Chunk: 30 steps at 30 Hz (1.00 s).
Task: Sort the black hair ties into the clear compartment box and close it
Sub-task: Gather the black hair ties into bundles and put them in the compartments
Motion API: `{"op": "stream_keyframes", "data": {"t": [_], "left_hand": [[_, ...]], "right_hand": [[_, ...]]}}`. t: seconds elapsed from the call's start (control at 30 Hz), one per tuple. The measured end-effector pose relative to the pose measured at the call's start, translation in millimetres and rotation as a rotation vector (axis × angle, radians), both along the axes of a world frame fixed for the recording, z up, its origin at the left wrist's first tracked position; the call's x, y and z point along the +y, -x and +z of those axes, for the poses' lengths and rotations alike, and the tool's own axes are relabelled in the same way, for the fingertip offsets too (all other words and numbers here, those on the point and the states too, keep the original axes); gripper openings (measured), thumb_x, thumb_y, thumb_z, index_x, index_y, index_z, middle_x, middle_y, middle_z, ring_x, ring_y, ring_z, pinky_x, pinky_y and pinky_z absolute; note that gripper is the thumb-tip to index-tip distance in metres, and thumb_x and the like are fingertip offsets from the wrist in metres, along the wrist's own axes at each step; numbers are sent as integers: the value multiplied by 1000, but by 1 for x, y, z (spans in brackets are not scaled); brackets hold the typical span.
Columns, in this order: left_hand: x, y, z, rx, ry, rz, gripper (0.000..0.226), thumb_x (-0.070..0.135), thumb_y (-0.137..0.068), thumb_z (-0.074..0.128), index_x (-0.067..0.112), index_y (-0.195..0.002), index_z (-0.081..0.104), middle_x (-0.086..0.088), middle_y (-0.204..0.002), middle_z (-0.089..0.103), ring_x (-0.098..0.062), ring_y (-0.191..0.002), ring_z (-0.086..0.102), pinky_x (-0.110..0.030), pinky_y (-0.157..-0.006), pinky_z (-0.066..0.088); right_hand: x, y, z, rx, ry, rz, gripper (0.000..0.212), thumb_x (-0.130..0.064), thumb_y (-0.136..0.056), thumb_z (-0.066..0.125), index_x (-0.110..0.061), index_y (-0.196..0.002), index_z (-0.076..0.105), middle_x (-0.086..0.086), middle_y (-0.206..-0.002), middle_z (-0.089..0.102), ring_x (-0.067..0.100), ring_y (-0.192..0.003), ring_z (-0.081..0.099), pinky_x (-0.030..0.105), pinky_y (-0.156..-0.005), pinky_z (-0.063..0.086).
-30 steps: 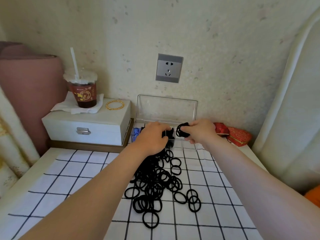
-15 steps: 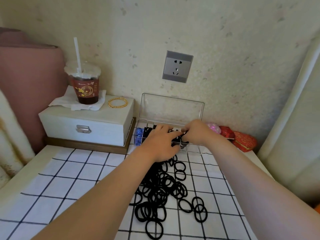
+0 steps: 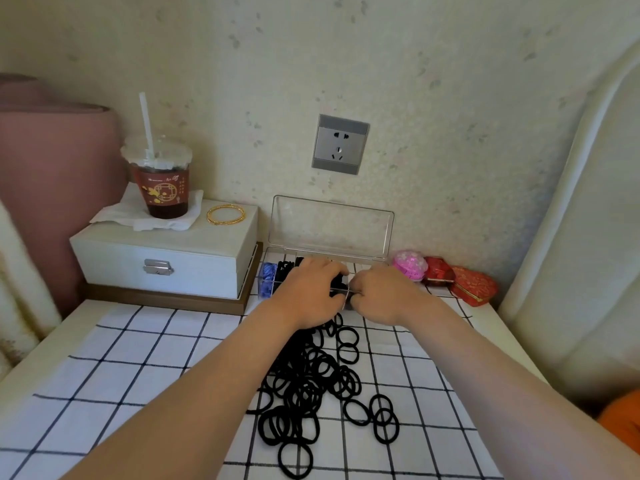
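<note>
Nearest, at six o'clock, the loose black hair ties (image 3: 311, 386) lie heaped on a checked cloth (image 3: 138, 375) that covers the surface (image 3: 52, 344). A few strays sit at four o'clock of the heap. The pile runs straight up to the box, probably so that each reach is short.

Beyond it, both forearms meet at twelve o'clock over the clear compartment box (image 3: 367, 268). The left hand (image 3: 306, 294) arches over the middle compartments with its fingers bent down inside. They seem to be tamping ties in, but whether its grip holds anything I cannot tell. The right hand (image 3: 379, 296) is curled at the front wall, its grip pinching some black hair ties just at the divider, apparently to feed them into a cell. Dark ties already fill the cells beside the blue ties (image 3: 267, 278) at the box's nine o'clock end.

The lid (image 3: 332, 225) stands upright against the wall, which keeps it clear of the hands. Most of the sorting looks undone.

At ten o'clock a white case (image 3: 162, 251) carries a cup (image 3: 161, 181) and a gold bangle (image 3: 225, 214). At three o'clock of the box sit a pink pouch (image 3: 409, 265) and red pouches (image 3: 472, 285).
</note>
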<state>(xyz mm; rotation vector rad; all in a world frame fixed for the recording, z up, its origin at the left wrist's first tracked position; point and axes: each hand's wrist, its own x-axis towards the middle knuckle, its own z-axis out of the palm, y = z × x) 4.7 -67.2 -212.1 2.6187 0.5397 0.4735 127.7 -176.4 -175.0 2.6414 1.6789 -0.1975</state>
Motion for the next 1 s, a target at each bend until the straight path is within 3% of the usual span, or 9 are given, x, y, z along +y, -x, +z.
{"op": "stream_keyframes", "data": {"t": [0.13,0.2,0.27,0.43,0.5,0.6,0.7,0.8,1.0], "left_hand": [[1,0,-5,73,-79,-35,60,37,-88,58,28,-145,41,1,-148,40,-22,-136,30,-43,-113,29],[2,-1,-6,86,-95,-35,62,39,-89,58,29,-147,38,0,-152,35,-23,-139,27,-44,-115,27],[3,-2,-7,94,-100,-32,63,39,-90,57,28,-148,36,-1,-154,33,-23,-141,26,-43,-116,26],[1,3,-2,76,-89,-40,62,33,-90,59,24,-148,38,-2,-153,34,-21,-140,29,-38,-116,27],[-2,7,-1,50,-89,-29,61,32,-90,59,23,-147,39,-3,-153,35,-21,-140,30,-38,-116,27],[-10,16,1,-34,-96,-2,58,32,-89,59,24,-145,44,-1,-147,41,-21,-137,33,-38,-113,30],[-23,29,5,-84,-131,-7,53,31,-89,60,26,-140,48,4,-133,48,-16,-125,38,-31,-104,32],[-37,44,12,-82,-162,-32,40,29,-89,59,30,-129,57,6,-116,54,-14,-110,43,-29,-95,35],[-65,74,20,51,-54,-73,21,29,-88,61,30,-108,68,10,-99,59,-10,-99,52,-30,-88,48]], "right_hand": [[3,-4,0,52,9,8,23,-25,-83,47,-20,-84,69,9,-96,70,27,-94,59,33,-77,47],[3,-12,6,140,-89,5,35,-17,-83,49,-19,-107,74,7,-112,71,25,-103,64,39,-89,53],[0,-15,11,120,-135,-11,41,-14,-87,50,-17,-123,69,4,-128,67,24,-118,60,40,-102,48],[-4,-8,4,7,6,62,45,-29,-76,37,-20,-101,74,4,-107,72,28,-107,61,39,-96,46],[-6,-8,5,4,-12,68,44,-27,-81,40,-23,-109,73,2,-115,70,27,-114,57,40,-100,43],[-15,-5,14,66,-198,63,41,-13,-90,49,-19,-126,68,2,-129,64,23,-121,55,39,-105,43],[-30,7,22,157,-358,60,33,-9,-91,54,-23,-116,71,-2,-118,65,7,-98,59,28,-91,47],[-44,26,25,225,-306,96,26,-11,-93,55,-24,-102,76,-14,-106,69,-8,-73,54,12,-71,42],[-74,52,20,290,-93,105,29,-11,-90,59,-24,-109,76,-18,-90,60,3,-89,57,9,-71,39]]}}
